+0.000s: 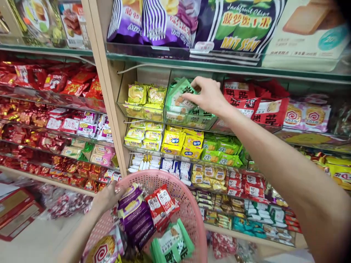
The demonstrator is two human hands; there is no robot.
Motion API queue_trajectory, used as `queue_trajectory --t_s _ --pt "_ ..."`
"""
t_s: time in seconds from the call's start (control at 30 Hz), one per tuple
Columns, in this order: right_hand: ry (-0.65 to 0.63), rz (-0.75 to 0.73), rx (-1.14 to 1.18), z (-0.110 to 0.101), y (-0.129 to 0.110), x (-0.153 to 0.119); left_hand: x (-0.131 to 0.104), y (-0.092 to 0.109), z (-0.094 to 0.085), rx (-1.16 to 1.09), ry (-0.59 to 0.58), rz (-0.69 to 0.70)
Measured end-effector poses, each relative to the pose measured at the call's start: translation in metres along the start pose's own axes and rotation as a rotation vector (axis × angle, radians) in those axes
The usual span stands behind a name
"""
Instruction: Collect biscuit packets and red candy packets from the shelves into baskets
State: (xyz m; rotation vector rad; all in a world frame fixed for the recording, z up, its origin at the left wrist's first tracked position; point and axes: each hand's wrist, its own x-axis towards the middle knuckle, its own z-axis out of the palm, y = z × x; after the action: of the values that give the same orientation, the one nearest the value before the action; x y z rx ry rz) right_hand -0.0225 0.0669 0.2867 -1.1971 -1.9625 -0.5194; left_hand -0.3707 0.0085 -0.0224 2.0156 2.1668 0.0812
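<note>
My right hand (207, 95) reaches into a clear shelf bin, thumb and fingers closed on the edge of a green snack packet (179, 98). That packet tilts up above more green packets (192, 119) in the same bin. With its fingers over the rim, my left hand (108, 197) grips a pink plastic basket (201, 226). Inside the basket lie purple biscuit packs (137, 219), red-and-white packets (163, 204), a green packet (172, 243) and a round cracker packet (105, 248).
Yellow packets (145, 95) fill the bin to the left, red packets (246, 100) the one to the right. A glass shelf edge (175, 60) runs just above my right hand, with large chip bags (238, 25) on it. A wooden upright (102, 80) divides the shelves.
</note>
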Motion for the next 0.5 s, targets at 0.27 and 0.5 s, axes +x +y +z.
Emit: queue_trajectory --t_s 0.27,0.5 --pt "0.010 0.038 0.393 -0.027 -0.044 -0.093 -0.005 0.011 -0.008 0.040 -0.010 -0.001" --pt "-0.652 0.354 0.850 0.032 -0.071 -0.217 -0.007 0.017 -0.009 0.044 0.012 0.004"
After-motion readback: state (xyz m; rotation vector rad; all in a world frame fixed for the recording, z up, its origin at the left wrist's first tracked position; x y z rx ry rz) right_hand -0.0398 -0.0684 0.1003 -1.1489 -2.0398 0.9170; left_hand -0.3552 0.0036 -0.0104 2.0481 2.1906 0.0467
